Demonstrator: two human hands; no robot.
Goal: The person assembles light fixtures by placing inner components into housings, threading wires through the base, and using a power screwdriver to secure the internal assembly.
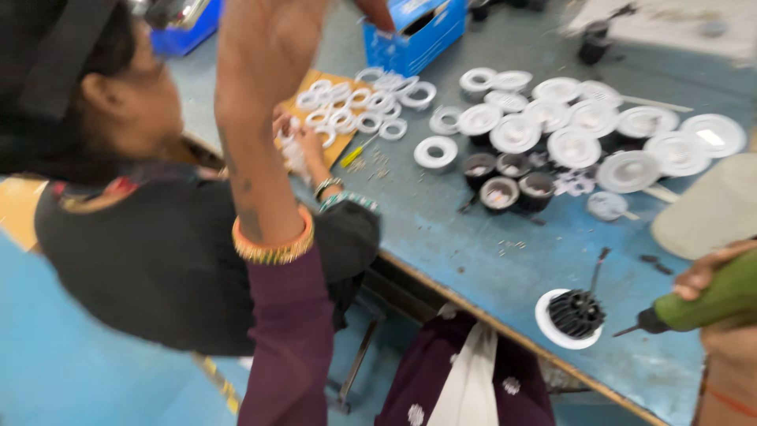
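My left arm, in a maroon sleeve with orange bangles (pixel 274 246), is raised high in front of the camera. My left hand (pixel 268 47) reaches the frame's top edge, where its fingers are cut off and blurred. At the right edge, my right hand (pixel 707 274) grips a green electric screwdriver (pixel 710 301). Its bit points left toward a black finned heat sink in a white round fitting (pixel 569 317) near the table's front edge.
A co-worker in black leans in at left, with hands (pixel 303 146) among white rings (pixel 347 106) on cardboard. On the blue table (pixel 473 237) lie several white round housings (pixel 576 126), black cups (pixel 512 185), a yellow-handled screwdriver (pixel 359 150) and a blue box (pixel 418 31).
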